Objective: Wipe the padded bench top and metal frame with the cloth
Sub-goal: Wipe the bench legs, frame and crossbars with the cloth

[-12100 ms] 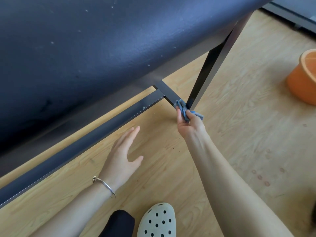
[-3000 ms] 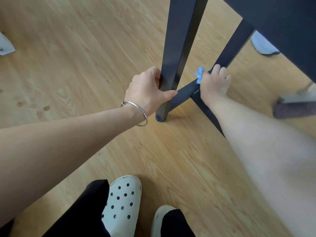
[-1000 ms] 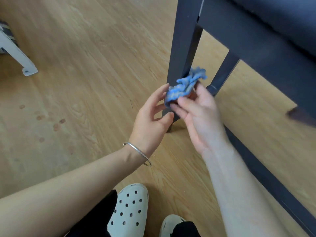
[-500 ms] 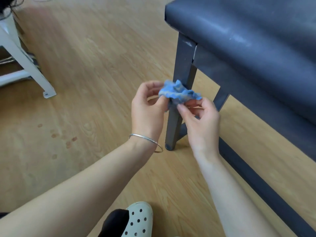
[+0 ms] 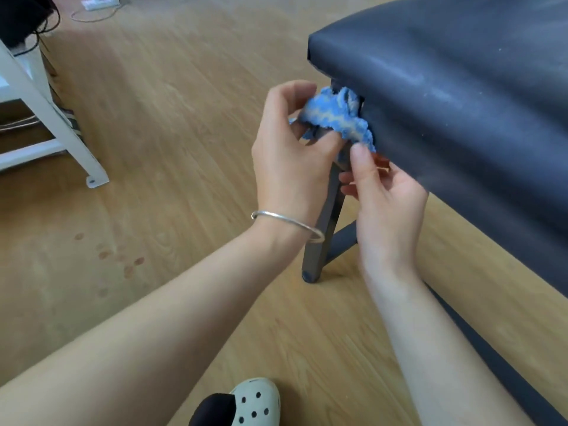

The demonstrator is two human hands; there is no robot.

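Cloth (image 5: 335,118), blue and bunched, sits at the near corner of the bench top (image 5: 461,87), above the frame leg (image 5: 322,235); contact unclear. Your left hand (image 5: 289,161) curls round its left side, bracelet (image 5: 285,221) on the wrist. Your right hand (image 5: 387,204) pinches its lower edge, thumb up. White stand (image 5: 46,118) stands far left on the wood floor (image 5: 172,124); perforated shoe (image 5: 255,404) shows at the bottom.

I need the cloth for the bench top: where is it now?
Head view, mid-frame: the blue cloth is bunched between the left hand and right hand, both holding it, beside the near corner of the padded bench top.
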